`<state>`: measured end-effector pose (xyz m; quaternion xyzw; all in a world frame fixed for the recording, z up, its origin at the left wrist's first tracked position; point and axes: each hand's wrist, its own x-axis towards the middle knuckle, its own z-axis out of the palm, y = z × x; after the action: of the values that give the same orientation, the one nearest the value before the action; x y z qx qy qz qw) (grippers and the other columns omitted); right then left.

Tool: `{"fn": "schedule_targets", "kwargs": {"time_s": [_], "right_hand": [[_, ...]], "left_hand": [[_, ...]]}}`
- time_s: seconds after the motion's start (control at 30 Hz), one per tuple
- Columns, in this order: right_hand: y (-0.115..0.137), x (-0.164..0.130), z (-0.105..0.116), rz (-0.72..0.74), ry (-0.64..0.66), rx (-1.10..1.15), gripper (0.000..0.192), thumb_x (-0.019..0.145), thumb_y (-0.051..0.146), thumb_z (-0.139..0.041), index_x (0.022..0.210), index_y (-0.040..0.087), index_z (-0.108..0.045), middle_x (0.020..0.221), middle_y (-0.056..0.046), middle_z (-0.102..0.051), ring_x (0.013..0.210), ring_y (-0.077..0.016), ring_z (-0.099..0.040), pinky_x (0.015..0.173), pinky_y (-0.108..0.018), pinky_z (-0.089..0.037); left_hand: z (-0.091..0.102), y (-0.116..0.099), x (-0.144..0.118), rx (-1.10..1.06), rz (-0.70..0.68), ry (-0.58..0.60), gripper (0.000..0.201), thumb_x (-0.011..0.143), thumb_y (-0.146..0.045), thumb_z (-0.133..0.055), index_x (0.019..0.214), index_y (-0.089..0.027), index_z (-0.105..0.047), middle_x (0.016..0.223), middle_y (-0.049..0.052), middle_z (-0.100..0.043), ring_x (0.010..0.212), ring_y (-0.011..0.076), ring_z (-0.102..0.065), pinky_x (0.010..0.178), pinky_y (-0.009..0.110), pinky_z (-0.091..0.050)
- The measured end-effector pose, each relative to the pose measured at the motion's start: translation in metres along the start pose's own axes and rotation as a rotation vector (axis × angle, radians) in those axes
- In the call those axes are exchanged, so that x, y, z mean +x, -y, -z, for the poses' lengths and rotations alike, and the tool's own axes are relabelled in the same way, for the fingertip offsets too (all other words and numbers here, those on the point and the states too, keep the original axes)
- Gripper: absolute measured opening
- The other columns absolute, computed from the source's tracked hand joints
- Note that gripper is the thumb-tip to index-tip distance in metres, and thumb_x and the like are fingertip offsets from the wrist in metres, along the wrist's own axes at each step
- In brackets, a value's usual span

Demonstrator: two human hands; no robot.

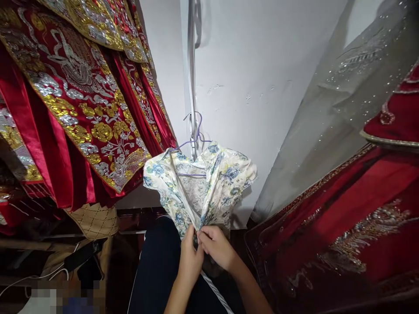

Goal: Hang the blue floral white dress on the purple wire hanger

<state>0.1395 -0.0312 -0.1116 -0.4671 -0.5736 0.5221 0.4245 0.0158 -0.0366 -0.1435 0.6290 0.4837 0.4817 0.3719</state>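
Two hands, one floral garment. Garment [231, 174] hangs on one purple hanger [199, 126] in front of a white wall [255, 83]; two short sleeves, two front edges meeting in a V. Left hand [191, 253] and right hand [216, 246] side by side at the bottom of the V, fingers of both pinching the front edges there; exact finger placement partly hidden. One pale strip [216, 291] runs down below the hands. One long strap [191, 65] hangs behind the hanger; can't tell if hooked together. Left: red embroidered clothing [101, 131], piece count unclear. Right: red beaded clothing [360, 209], one sheer sparkly fabric [314, 117].
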Motion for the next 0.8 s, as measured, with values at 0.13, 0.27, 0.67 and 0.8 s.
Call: {"fn": "schedule_targets", "kwargs": {"time_s": [0.13,0.27,0.67,0.8], "right_hand": [[0.017,0.004,0.009,-0.058,0.004,0.069,0.031,0.088,0.039,-0.052,0.068,0.018,-0.060,0.042,0.006,-0.044,0.039,-0.0095,-0.034,0.045,-0.024,-0.024],[0.071,0.033,0.036,0.048,-0.109,0.207,0.034,0.088,0.047,-0.057,0.073,0.017,-0.063,0.046,0.006,-0.043,0.041,-0.0089,-0.032,0.044,-0.025,-0.025],[0.181,0.064,0.046,0.400,-0.153,0.107,0.023,0.089,0.034,-0.056,0.079,0.016,-0.065,0.051,0.003,-0.054,0.045,-0.0081,-0.044,0.044,-0.020,-0.031],[0.182,0.059,0.044,0.425,-0.152,0.017,0.024,0.089,0.031,-0.054,0.073,0.017,-0.063,0.049,0.004,-0.052,0.045,-0.0092,-0.045,0.046,-0.021,-0.033]], "left_hand": [[-0.008,-0.003,0.007,0.036,-0.037,0.000,0.014,0.092,-0.027,-0.048,0.081,-0.020,-0.053,0.074,0.002,-0.056,0.073,0.0183,-0.054,0.068,0.028,-0.042],[-0.004,-0.007,0.007,0.137,-0.094,-0.013,0.022,0.091,-0.025,-0.050,0.071,-0.021,-0.043,0.069,0.000,-0.046,0.068,0.0168,-0.046,0.064,0.027,-0.036],[0.012,-0.038,0.043,0.115,-0.205,0.108,0.013,0.093,-0.025,-0.052,0.103,-0.020,-0.059,0.091,0.006,-0.063,0.086,0.0212,-0.061,0.078,0.032,-0.046],[0.045,-0.114,0.097,0.025,-0.449,-0.096,0.042,0.099,-0.028,-0.047,0.140,-0.023,-0.043,0.105,0.008,-0.065,0.098,0.0195,-0.062,0.090,0.034,-0.048]]}}
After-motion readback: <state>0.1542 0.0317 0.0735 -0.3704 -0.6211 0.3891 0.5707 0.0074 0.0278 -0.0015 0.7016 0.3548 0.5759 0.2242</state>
